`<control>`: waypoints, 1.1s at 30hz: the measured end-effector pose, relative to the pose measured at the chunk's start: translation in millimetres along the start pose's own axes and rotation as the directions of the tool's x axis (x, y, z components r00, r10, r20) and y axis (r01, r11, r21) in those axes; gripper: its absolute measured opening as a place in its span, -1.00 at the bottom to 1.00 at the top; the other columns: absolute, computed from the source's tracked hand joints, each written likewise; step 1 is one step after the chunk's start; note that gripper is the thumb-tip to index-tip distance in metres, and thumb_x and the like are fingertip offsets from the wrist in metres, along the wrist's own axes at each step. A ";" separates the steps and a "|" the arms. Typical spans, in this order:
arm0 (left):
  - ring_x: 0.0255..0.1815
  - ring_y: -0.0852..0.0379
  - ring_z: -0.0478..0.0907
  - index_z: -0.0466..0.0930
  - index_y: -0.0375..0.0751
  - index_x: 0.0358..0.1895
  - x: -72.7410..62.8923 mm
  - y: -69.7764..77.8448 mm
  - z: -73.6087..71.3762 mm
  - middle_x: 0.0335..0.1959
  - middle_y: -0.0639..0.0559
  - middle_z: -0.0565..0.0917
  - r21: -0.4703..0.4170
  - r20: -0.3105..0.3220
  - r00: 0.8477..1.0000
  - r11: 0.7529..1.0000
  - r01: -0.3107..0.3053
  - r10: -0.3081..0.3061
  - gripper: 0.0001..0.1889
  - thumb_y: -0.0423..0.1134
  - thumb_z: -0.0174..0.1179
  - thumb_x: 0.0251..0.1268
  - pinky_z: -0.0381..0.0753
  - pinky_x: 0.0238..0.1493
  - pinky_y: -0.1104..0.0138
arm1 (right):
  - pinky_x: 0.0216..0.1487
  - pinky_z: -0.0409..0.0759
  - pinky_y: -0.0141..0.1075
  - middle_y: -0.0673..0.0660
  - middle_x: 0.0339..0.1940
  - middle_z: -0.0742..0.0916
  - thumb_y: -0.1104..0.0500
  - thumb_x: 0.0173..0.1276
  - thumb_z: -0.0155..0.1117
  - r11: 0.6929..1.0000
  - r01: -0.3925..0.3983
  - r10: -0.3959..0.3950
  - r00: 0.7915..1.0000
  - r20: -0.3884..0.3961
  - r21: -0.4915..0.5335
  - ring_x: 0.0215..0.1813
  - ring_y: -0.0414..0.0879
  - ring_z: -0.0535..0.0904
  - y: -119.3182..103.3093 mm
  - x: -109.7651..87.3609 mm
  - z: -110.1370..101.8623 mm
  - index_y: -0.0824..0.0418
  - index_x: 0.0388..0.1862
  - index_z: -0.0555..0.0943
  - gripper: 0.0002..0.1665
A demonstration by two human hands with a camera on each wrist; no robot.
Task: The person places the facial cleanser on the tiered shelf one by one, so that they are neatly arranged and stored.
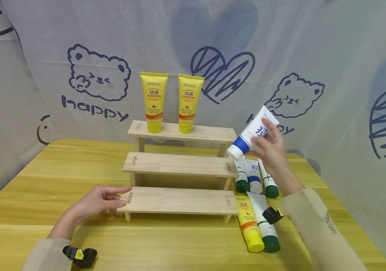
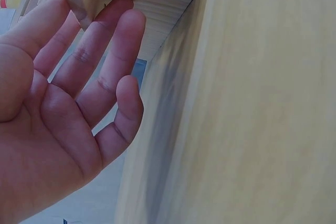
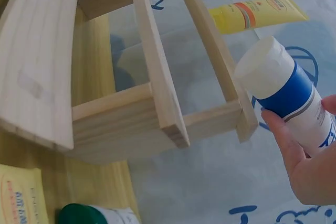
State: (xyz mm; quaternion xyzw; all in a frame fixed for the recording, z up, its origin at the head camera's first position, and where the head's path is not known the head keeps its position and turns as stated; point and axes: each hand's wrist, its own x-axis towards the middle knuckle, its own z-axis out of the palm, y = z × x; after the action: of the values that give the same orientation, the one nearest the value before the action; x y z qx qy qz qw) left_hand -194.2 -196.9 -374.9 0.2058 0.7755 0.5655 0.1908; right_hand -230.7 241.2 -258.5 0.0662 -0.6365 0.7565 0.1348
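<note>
My right hand [image 1: 270, 146] pinches a white squeeze tube [image 1: 254, 131] with a blue band and white cap, holding it tilted with the cap down and left, in the air by the right end of a three-step wooden stand [image 1: 179, 165]. In the right wrist view the cap of this tube [image 3: 291, 87] is near the end of the top step. My left hand [image 1: 99, 201] grips the left end of the bottom step between thumb and index finger; its other fingers curl loosely below. Two yellow tubes [image 1: 154, 103] stand upright on their caps on the top step.
Right of the stand lie several tubes: a yellow tube [image 1: 248, 226], a white green-capped tube [image 1: 264, 222], and, further back, a blue-banded tube [image 1: 254, 175] between green-capped ones. A printed cloth [image 1: 159, 34] hangs behind the wooden table [image 1: 27, 184].
</note>
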 end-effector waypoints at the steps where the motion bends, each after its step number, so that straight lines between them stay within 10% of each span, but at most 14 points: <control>1: -0.47 0.02 0.57 0.16 -0.49 0.24 0.0 0.1 0.0 -0.33 -0.12 0.60 0.000 0.000 1.000 1.000 0.001 -0.001 -0.40 -0.24 0.13 0.22 0.47 -0.50 0.33 | -0.26 0.56 -0.20 0.17 0.20 0.24 0.49 0.25 -0.04 1.000 0.012 -0.012 1.000 0.000 -0.001 0.10 0.00 0.31 -0.3 1.6 2.3 0.02 0.32 0.17 -0.29; 16: -0.46 0.00 0.58 0.17 -0.49 0.24 -0.2 -0.7 -0.4 -0.33 -0.13 0.60 0.013 0.000 1.000 1.000 -0.002 0.002 -0.41 -0.24 0.12 0.23 0.47 -0.49 0.31 | -0.31 0.57 -0.19 0.19 0.14 0.39 0.50 0.15 0.14 0.987 0.162 -0.160 0.983 -0.088 0.016 0.08 0.09 0.41 -1.3 26.2 30.2 0.05 0.23 0.32 -0.32; 33: -0.48 0.05 0.56 0.18 -0.49 0.24 0.9 -1.5 -0.7 -0.37 -0.09 0.61 -0.002 0.005 1.000 1.000 -0.006 0.006 -0.41 -0.25 0.13 0.22 0.46 -0.50 0.33 | -0.28 0.56 -0.29 0.16 0.13 0.43 0.56 0.07 0.17 0.930 0.332 -0.327 0.943 0.063 -0.156 -0.05 0.05 0.51 0.3 49.6 64.3 0.19 0.19 0.39 -0.33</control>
State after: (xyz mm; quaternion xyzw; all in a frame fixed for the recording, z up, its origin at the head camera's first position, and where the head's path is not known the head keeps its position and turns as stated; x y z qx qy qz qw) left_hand -195.5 -197.4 -376.2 0.2094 0.7737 0.5664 0.1916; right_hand -282.8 184.1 -233.6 0.1742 -0.6788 0.6668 0.2534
